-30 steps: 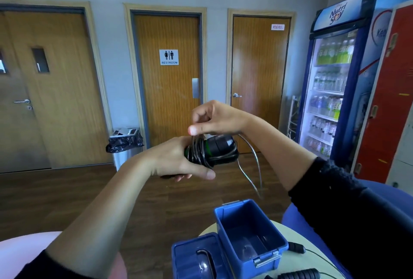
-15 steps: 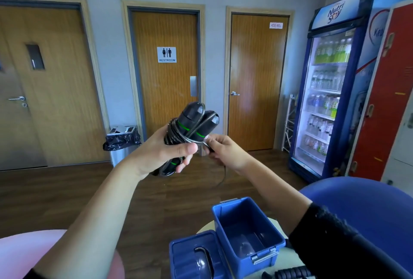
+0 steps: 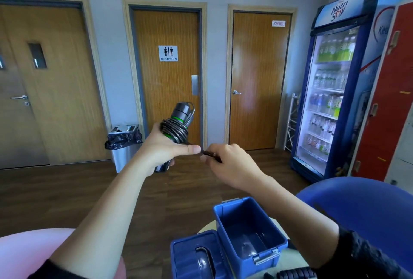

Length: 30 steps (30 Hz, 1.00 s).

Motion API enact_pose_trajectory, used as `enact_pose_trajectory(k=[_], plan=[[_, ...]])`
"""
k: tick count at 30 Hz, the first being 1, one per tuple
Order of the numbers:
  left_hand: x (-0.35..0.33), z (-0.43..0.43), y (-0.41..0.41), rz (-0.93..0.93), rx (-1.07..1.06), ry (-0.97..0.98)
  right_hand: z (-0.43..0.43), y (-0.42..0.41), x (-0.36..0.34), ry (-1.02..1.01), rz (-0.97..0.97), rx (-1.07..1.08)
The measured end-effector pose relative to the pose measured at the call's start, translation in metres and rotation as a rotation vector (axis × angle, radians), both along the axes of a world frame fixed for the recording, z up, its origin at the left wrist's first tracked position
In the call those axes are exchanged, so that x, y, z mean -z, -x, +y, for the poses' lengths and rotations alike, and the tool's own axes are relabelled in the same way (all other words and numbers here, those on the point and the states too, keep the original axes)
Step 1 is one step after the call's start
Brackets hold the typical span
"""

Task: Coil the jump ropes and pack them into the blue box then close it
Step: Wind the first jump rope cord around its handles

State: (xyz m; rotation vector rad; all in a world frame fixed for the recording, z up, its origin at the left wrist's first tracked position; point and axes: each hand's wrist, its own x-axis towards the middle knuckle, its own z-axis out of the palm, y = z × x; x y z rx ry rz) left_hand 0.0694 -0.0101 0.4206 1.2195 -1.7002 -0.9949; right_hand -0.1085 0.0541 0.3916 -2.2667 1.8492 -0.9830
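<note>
Overhead, left hand (image 3: 164,148) clasping smooth cylindrical rope-wound handles (image 3: 177,123), right hand (image 3: 225,160) pinching thin cord (image 3: 209,154).

The box (image 3: 250,231) at 5 o'clock is glossy blue plastic with a dull metal latch (image 3: 267,257); its lid (image 3: 194,254) beside it has the same sheen. The rope handles (image 3: 178,120) near centre look like smooth dark plastic with green rings, wound in shiny cord. Doors (image 3: 166,73) at 12 o'clock are grained wood veneer. The floor (image 3: 55,189) is dark, matt wood.
</note>
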Motion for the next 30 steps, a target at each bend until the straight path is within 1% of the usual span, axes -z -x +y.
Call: enact_pose_trajectory(k=[2,4,7,10,12,14,15,19,23,25,28,30], plan=[[0.001,-0.005,0.002,-0.125,-0.049,0.015,0.009,0.001,-0.011,0.040,0.131,0.052],[0.000,-0.006,0.004,-0.298,-0.091,0.048,0.018,0.002,-0.024,0.087,0.270,0.091],[-0.002,-0.001,0.014,-0.502,-0.097,0.154,0.030,-0.002,-0.050,0.197,0.475,0.100],[-0.007,0.012,0.026,-0.700,-0.078,0.236,0.031,-0.006,-0.079,0.333,0.683,0.002],[-0.009,0.018,0.033,-0.810,-0.056,0.299,0.026,-0.007,-0.098,0.329,0.724,-0.109],[-0.009,0.024,0.039,-0.867,0.016,0.391,0.018,-0.006,-0.110,0.242,0.665,-0.240],[-0.010,0.027,0.040,-0.857,0.056,0.420,0.014,-0.004,-0.114,0.179,0.584,-0.298],[-0.015,0.034,0.030,-0.628,0.198,0.403,-0.007,0.013,-0.119,-0.059,0.174,-0.441],[-0.013,0.033,0.026,-0.456,0.323,0.383,-0.026,0.025,-0.102,-0.202,-0.098,-0.529],[-0.009,0.033,0.027,-0.393,0.364,0.344,-0.030,0.027,-0.092,-0.267,-0.188,-0.547],[-0.002,0.035,0.028,-0.315,0.440,0.295,-0.034,0.031,-0.079,-0.360,-0.254,-0.547],[0.003,0.035,0.029,-0.241,0.481,0.252,-0.036,0.035,-0.070,-0.428,-0.360,-0.552]])
